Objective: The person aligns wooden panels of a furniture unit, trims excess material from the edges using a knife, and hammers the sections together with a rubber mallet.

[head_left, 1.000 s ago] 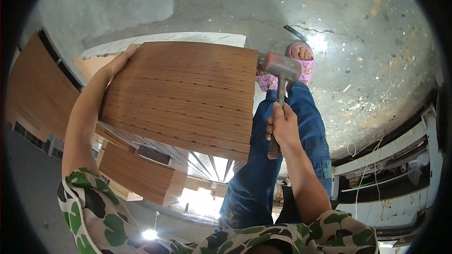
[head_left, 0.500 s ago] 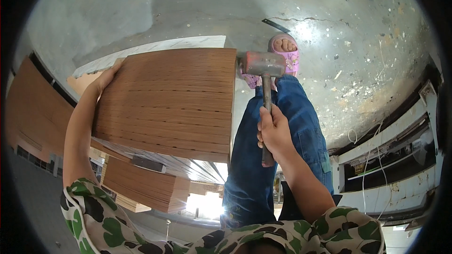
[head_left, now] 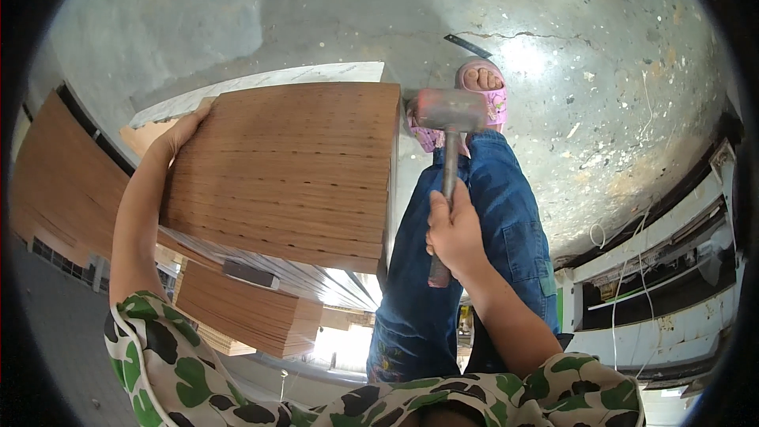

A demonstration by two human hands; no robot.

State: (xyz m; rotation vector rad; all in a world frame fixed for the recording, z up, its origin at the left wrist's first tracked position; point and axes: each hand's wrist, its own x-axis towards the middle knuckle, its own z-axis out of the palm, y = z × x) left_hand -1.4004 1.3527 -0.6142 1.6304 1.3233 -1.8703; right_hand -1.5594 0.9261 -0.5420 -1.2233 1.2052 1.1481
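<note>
A stack of brown wood-grain boards (head_left: 281, 174) stands on edge in front of me, left of my legs. My left hand (head_left: 188, 128) lies along the stack's far left side, fingers stretched out against its edge. In my right hand (head_left: 457, 231) is a mallet (head_left: 451, 109), gripped by its handle with the fingers wrapped round. The mallet's dark head, reddish at the left end and slightly blurred, hangs just right of the stack's right edge, with a narrow gap between them. It is over my pink sandals (head_left: 496, 103).
A white sheet edge (head_left: 316, 73) shows behind the stack. More brown boards (head_left: 237, 308) stand nearer me, and others (head_left: 67, 182) at far left. A dark flat strip (head_left: 466, 45) lies on the stained floor. To the right is a worn white frame (head_left: 648, 332) with hanging cords.
The mallet has tilted slightly: its handle end has swung a little to the left and closer to me, along with my right hand. My left hand stays on the stack.
</note>
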